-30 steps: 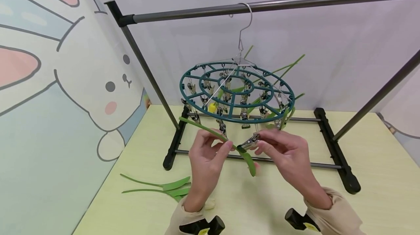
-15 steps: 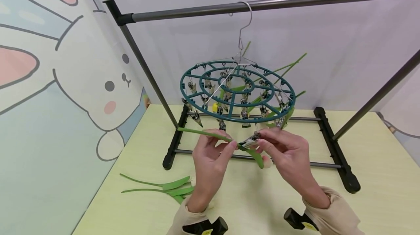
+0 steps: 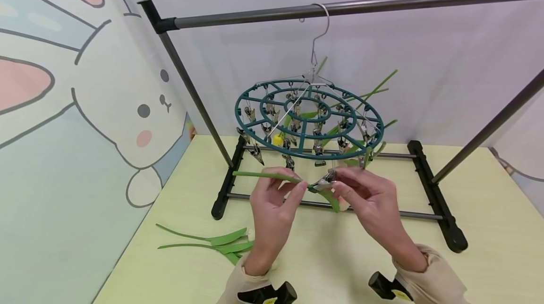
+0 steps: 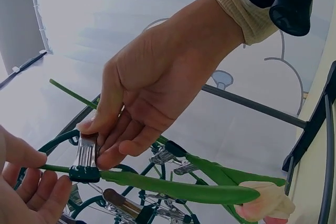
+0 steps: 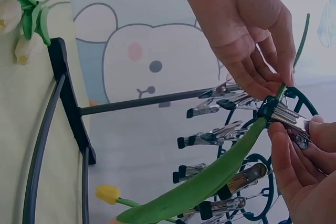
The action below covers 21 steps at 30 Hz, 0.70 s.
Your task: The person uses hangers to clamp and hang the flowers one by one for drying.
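Observation:
In the head view my left hand (image 3: 272,216) pinches the green stem of a tulip (image 3: 331,200) between thumb and fingers, just left of a clip. My right hand (image 3: 376,207) grips that metal clip (image 3: 324,183) by its handle end. The clip's dark-coated tips sit across the stem in both wrist views, beside the long leaf (image 5: 205,182). The stem points left and the pale pink flower (image 3: 343,204) is partly behind the right fingers. Above the hands hangs a round green drying rack (image 3: 302,141) with several clips.
The rack's hook (image 3: 326,21) hangs from a dark metal bar (image 3: 255,15) on a stand. Other tulips hang from its far and right clips, one with a yellow flower (image 5: 107,194). Loose tulips (image 3: 225,239) lie on the table at the left, partly behind my left forearm.
My left hand has moved slightly up and right, bringing the stem closer to level. The flower end has risen and swung right. My right hand stays on the clip.

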### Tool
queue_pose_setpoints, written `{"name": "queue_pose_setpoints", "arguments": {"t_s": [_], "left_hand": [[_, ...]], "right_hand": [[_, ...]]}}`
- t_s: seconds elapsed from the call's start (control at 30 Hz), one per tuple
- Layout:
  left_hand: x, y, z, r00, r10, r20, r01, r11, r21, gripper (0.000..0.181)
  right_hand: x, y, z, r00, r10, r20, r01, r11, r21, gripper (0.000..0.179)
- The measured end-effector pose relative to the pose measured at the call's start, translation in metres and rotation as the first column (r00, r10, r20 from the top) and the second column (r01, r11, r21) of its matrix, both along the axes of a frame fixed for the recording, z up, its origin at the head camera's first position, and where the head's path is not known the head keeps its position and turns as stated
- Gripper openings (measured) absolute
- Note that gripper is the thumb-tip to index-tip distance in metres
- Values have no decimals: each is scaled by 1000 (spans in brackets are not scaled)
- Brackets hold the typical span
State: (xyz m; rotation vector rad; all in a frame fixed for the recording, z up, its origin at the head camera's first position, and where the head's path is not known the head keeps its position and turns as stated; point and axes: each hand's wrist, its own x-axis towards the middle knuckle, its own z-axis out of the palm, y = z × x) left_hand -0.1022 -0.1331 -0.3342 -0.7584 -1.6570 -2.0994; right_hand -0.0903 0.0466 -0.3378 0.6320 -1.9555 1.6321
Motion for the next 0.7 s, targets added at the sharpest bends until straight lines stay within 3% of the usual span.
{"name": "queue_pose_setpoints", "arguments": {"t_s": [0.43, 0.7], "left_hand": [[4, 4, -1, 996, -50, 77, 54, 997, -48, 23], [7, 7, -5, 994, -104, 25, 105, 990, -96, 20]], "right_hand": [[4, 6, -1, 997, -51, 60, 48, 998, 42, 32], [9, 11, -2, 992, -128, 14, 128, 992, 2, 23]]}}
